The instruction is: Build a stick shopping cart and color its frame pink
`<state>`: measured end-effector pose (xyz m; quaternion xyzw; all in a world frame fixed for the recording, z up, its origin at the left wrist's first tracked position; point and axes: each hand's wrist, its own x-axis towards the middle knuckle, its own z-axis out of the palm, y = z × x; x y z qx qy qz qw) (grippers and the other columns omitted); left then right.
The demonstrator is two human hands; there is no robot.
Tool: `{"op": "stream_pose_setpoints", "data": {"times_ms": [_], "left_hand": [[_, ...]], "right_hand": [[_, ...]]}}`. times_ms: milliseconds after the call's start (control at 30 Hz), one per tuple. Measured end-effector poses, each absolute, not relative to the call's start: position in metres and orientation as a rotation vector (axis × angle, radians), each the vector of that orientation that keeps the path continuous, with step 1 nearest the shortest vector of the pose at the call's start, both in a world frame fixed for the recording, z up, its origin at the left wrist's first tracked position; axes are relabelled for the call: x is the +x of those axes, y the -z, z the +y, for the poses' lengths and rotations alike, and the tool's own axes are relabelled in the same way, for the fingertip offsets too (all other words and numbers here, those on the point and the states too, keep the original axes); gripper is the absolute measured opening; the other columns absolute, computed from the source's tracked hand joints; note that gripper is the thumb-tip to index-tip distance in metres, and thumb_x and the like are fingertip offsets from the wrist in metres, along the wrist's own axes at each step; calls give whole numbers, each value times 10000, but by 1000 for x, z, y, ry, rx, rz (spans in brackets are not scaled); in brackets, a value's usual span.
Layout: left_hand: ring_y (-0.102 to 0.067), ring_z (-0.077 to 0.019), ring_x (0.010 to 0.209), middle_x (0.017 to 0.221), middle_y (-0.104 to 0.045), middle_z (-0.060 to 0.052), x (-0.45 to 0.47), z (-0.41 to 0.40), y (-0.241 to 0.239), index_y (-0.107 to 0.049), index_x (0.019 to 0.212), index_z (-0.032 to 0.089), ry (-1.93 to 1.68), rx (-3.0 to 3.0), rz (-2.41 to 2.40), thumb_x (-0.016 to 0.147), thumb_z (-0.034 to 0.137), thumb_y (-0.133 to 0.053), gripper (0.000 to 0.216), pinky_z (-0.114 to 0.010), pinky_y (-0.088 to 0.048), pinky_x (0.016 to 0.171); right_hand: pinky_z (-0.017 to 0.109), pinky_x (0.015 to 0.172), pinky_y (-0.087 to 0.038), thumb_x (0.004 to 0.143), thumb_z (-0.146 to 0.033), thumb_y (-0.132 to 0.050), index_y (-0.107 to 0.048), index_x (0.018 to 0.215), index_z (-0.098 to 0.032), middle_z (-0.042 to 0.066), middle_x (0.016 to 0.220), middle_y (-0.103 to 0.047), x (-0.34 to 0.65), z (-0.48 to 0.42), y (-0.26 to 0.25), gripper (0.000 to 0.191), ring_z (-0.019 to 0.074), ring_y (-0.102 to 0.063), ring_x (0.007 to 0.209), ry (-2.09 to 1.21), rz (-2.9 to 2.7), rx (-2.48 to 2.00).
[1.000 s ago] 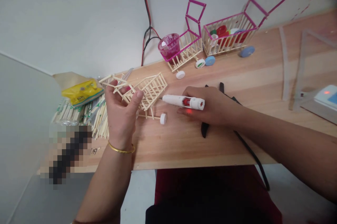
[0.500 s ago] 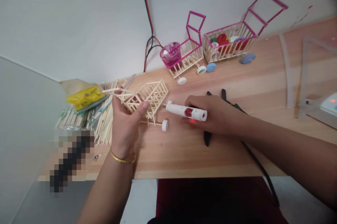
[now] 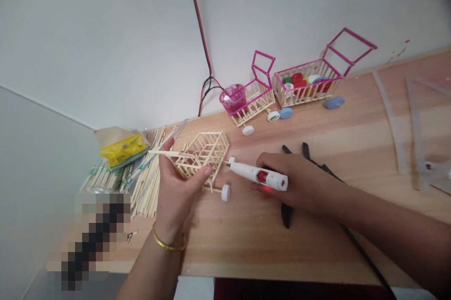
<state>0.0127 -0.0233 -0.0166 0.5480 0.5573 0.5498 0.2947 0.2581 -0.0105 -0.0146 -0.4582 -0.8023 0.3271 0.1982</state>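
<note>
My left hand (image 3: 179, 187) is closed around a small cart of pale wooden sticks (image 3: 207, 149), thumb on the near side. The cart is tilted, with a white wheel (image 3: 226, 192) at its near end and another small white wheel by the tool's tip. My right hand (image 3: 285, 177) grips a white glue pen (image 3: 257, 175) with a red light glowing on it. The pen's thin tip points left and sits close to the cart's lower frame; whether they touch I cannot tell. Under my right hand lies a black-handled cutting tool (image 3: 286, 215), mostly hidden.
Two stick carts with magenta trim stand by the wall: one carries a magenta cup (image 3: 233, 98), the other (image 3: 306, 86) colourful caps. Loose sticks (image 3: 150, 192) and a yellow packet (image 3: 123, 149) lie left. Clear plastic strips (image 3: 391, 121) lie right; a black cable (image 3: 366, 255) crosses the front edge.
The camera view has tilted up, so everything sits lower in the picture. Both hands keep their holds, and the pen's tip stays close to the cart.
</note>
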Motion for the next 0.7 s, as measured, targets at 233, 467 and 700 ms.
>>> {"op": "stream_pose_setpoints", "data": {"times_ms": [233, 467, 700], "left_hand": [[-634, -256, 1014, 1088, -598, -56, 11, -24, 15, -378, 1418, 268, -1415, 1534, 1589, 628, 342, -880, 939, -469, -496, 975], [-631, -268, 1023, 1095, -604, -61, 15, -24, 11, -409, 1376, 263, -1392, 1588, 1652, 605, 327, -889, 910, -481, -493, 984], [-620, -273, 1072, 1130, -604, -74, 15, -24, 14, -358, 1416, 260, -1371, 1489, 1635, 622, 369, -877, 956, -459, -499, 982]], "right_hand": [[293, 577, -380, 855, -354, -582, -543, 774, -216, 46, 777, -679, 258, -11, 13, 164, 193, -589, 669, -967, -2254, -1267], [292, 571, -363, 861, -342, -587, -553, 772, -215, 39, 772, -684, 259, -11, 15, 158, 185, -584, 659, -934, -2236, -1249], [296, 586, -369, 868, -340, -581, -549, 770, -210, 37, 780, -676, 259, -11, 14, 165, 192, -588, 679, -964, -2243, -1251]]}}
